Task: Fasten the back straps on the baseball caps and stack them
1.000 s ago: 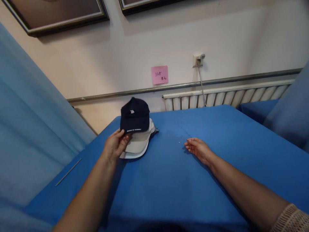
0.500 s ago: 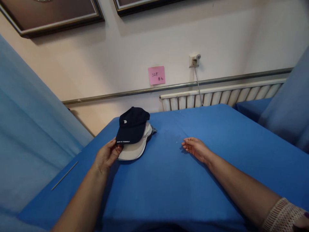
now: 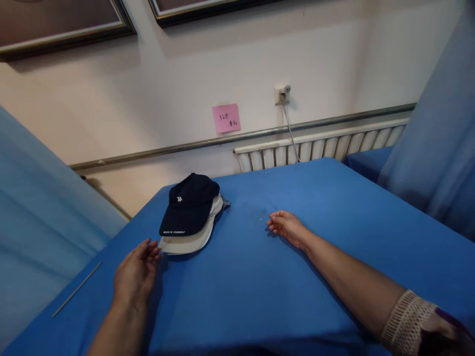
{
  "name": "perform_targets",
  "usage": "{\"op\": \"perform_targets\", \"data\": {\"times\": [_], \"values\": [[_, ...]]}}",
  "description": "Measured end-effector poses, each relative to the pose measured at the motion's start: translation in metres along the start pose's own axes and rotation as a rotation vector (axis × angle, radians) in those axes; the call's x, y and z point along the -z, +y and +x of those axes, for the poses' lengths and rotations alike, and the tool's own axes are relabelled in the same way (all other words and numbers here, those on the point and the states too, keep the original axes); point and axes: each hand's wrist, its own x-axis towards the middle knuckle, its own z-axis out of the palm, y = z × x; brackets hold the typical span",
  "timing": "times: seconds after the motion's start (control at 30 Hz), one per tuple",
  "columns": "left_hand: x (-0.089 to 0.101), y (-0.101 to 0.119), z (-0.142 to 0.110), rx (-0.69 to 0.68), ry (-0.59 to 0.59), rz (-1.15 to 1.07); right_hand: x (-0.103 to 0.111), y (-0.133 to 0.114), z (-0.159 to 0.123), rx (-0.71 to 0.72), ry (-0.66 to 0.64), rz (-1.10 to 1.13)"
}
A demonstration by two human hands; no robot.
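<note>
Tabletop (image 3: 241, 291) in blue is stretching wide, its far edge running before a radiator (image 3: 319, 147). Toward the left, a navy cap (image 3: 193, 202) is sitting on a pale cap (image 3: 185, 244). The left hand (image 3: 135, 271) is curving just beside the pale brim, fingers parted; the right hand (image 3: 288, 228) is curling loosely, unclosed, broad room lying between. A thin stick (image 3: 76, 289) is lying near the left edge.

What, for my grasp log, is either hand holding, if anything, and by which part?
Nothing: the left hand is open beside the stacked caps, the right hand empty over the table.
</note>
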Motion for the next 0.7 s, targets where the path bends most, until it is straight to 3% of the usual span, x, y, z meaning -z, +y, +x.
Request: {"op": "perform_targets", "data": {"times": [0.07,0.13,0.3,0.43,0.53,0.63,0.7], "values": [[0.002,-0.006,-0.012,-0.060,0.036,-0.008,0.000,0.001,0.001,0.006,-0.012,-0.019],[0.001,-0.014,-0.025,-0.084,-0.011,0.006,0.000,0.001,0.002,0.013,-0.020,-0.049],[-0.023,-0.046,-0.066,-0.017,-0.336,0.202,-0.003,0.003,0.003,0.031,-0.038,-0.128],[-0.075,-0.069,-0.096,0.019,-0.738,0.475,-0.004,0.004,0.003,0.055,-0.081,-0.228],[-0.121,-0.073,-0.113,-0.006,-1.069,0.634,0.001,0.000,0.005,0.104,-0.063,-0.295],[-0.163,-0.067,-0.119,-0.188,-1.332,0.759,0.009,-0.013,0.010,0.207,0.087,-0.313],[-0.186,-0.059,-0.118,-0.336,-1.390,0.786,0.014,-0.030,0.012,0.253,0.198,-0.238]]}}
